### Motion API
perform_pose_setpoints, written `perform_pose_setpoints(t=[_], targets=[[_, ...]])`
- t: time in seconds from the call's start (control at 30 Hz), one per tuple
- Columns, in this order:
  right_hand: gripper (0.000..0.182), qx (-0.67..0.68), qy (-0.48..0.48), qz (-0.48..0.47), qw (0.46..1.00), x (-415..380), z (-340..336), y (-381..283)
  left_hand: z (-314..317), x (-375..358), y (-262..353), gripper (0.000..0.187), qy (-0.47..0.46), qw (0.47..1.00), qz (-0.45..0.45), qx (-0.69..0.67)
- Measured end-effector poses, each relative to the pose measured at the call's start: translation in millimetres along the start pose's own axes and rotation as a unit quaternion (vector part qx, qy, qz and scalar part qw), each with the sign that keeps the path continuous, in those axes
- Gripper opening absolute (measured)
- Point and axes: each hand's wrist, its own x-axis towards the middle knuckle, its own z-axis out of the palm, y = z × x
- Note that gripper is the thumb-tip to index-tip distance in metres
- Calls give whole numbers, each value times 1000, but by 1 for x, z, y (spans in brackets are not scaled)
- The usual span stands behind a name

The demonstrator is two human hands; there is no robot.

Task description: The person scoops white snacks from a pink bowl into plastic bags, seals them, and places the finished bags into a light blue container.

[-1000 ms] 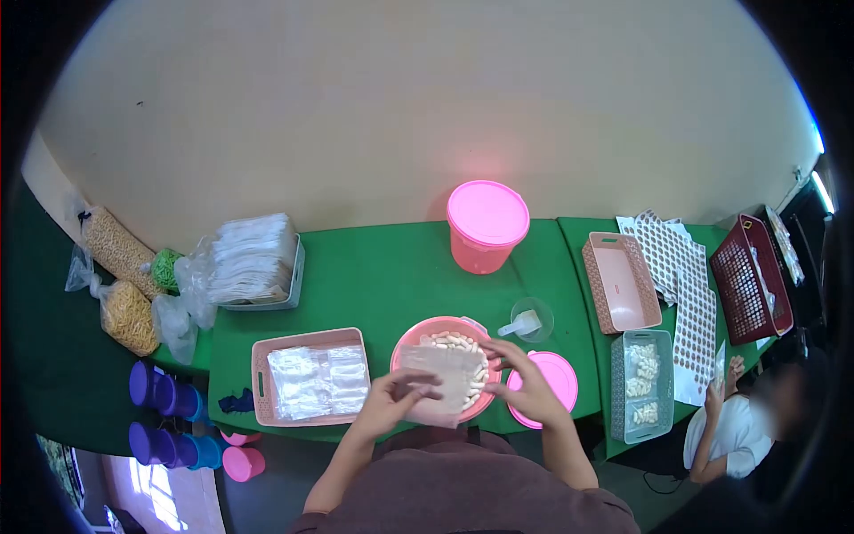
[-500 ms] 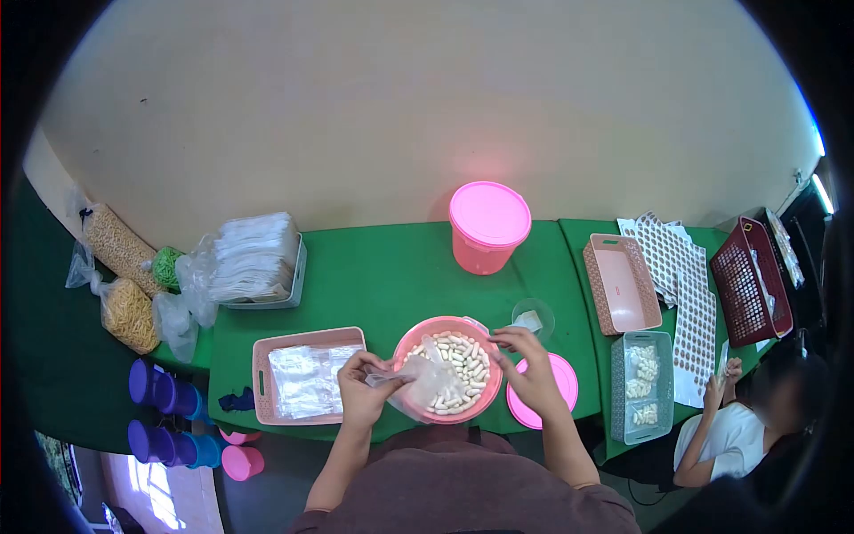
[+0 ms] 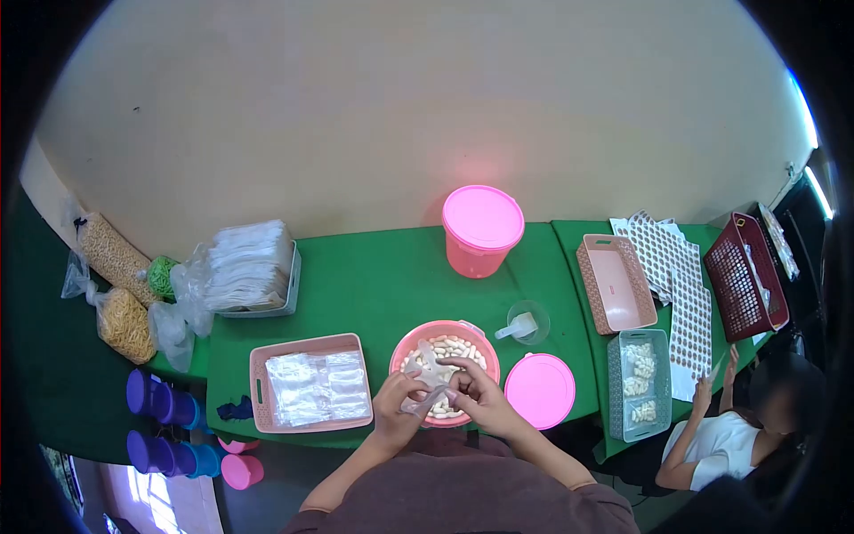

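A pink bucket (image 3: pixel 485 343) in front of me holds many pale, capsule-shaped pieces (image 3: pixel 467 349). Over its mouth a clear plastic bag (image 3: pixel 429 367) is held between my two hands. My left hand (image 3: pixel 398 402) pinches the bag from the left side. From the right, my right hand (image 3: pixel 483 399) has its fingers closed on the bag's edge. What the bag contains is hard to make out behind the fingers. Right of the bucket lies a round pink lid (image 3: pixel 540 392). A white scoop (image 3: pixel 517 327) rests in a clear round dish (image 3: pixel 541 313) just behind the lid.
Left stands a pink basket (image 3: pixel 260 398) of flat clear bags (image 3: pixel 318 388). A lidded pink bucket (image 3: pixel 480 240) is at the back. To the right are a pink basket (image 3: pixel 616 289), a grey basket (image 3: pixel 640 429) with filled bags, sticker sheets (image 3: pixel 689 325) and a seated person (image 3: pixel 712 449).
My right hand has moved from the bucket's right rim to the bag, joining my left hand, which moved right. The scoop's handle now shows in the dish.
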Motion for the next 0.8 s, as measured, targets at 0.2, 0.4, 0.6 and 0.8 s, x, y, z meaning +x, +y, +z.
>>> perform_pose_setpoints(t=[0.2, 0.4, 0.6, 0.8], targets=[[41, 3, -32, 0, 999, 0, -7, 13, 5, 2, 1, 31, 38, 999, -6, -29], [47, -99, 3, 6, 995, 4, -8, 34, 4, -9, -9, 36, -156, 973, 163, 39], [81, -166, 46, -8, 985, -6, -2, 13, 27, 1, 0, 85, -200, 973, 60, 102], [90, -114, 67, 55, 990, -15, -3, 10, 26, -7, -11, 83, -231, 971, 11, 56]])
